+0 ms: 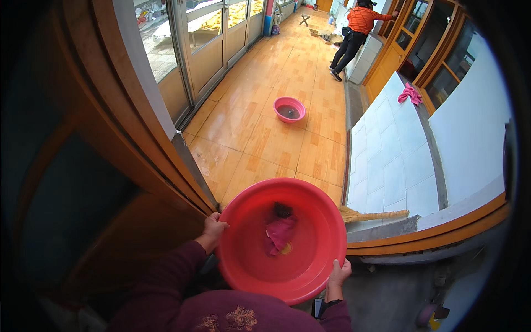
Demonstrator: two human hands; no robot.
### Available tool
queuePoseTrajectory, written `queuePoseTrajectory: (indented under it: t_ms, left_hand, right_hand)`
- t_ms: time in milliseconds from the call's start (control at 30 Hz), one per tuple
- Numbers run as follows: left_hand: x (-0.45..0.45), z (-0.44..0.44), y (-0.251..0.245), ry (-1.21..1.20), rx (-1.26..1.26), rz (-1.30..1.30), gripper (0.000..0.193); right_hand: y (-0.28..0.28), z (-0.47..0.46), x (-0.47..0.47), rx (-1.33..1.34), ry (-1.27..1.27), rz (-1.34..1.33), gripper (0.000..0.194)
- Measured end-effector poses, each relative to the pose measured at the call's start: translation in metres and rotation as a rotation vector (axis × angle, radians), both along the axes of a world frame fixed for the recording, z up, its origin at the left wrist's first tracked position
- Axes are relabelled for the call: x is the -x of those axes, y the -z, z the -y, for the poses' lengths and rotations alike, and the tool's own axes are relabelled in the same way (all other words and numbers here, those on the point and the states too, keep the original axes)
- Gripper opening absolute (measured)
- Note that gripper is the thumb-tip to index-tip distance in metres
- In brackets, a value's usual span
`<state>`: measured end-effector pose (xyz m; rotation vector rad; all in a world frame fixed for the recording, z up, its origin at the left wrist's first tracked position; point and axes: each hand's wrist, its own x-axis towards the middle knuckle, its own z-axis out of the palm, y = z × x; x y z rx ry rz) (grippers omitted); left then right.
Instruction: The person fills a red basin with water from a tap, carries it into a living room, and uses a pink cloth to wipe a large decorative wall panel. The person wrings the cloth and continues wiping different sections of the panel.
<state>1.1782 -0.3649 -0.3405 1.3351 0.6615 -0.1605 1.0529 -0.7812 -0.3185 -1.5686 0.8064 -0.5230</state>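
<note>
A large red plastic basin (249, 269) is held level in front of my body, at a doorway. My left hand (213, 230) grips its rim on the left, thumb over the edge. On the lower right, my right hand (339, 274) grips the rim the same way. Inside the basin lie a crumpled pink cloth (281, 233) and, touching it, a dark bristly object (283, 210) that may be a scrubber. Water seems to cover the basin's bottom. The fingers beneath the rim are hidden on both sides.
A smaller pink basin (289, 100) with dark water stands on the tiled floor (265, 145) ahead. A straw broom (373, 216) lies by the right door frame. A pink cloth (410, 94) hangs on the window ledge. Farther off, a person in orange (360, 20) leans toward the windows.
</note>
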Motion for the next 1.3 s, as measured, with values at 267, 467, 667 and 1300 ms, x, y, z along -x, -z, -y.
queuePoseTrajectory:
  t_ms: [267,467,667,1300]
  left_hand:
    - [-0.100,0.044,0.000,0.045,-0.093,-0.046,0.026]
    - [-0.163,0.067,-0.009,-0.029,-0.133,-0.052,0.024]
    - [-0.238,0.082,-0.002,-0.055,-0.141,-0.019,0.025]
    - [-0.549,0.093,-0.006,0.021,-0.033,-0.002,0.024]
  right_hand:
    - [0.008,0.045,-0.094,-0.002,-0.003,-0.050,0.022]
    - [0.015,0.076,-0.175,0.018,-0.053,-0.062,0.019]
    - [0.002,0.098,-0.258,0.092,-0.119,-0.068,0.018]
    - [-0.020,0.087,-0.549,0.090,-0.016,-0.059,0.021]
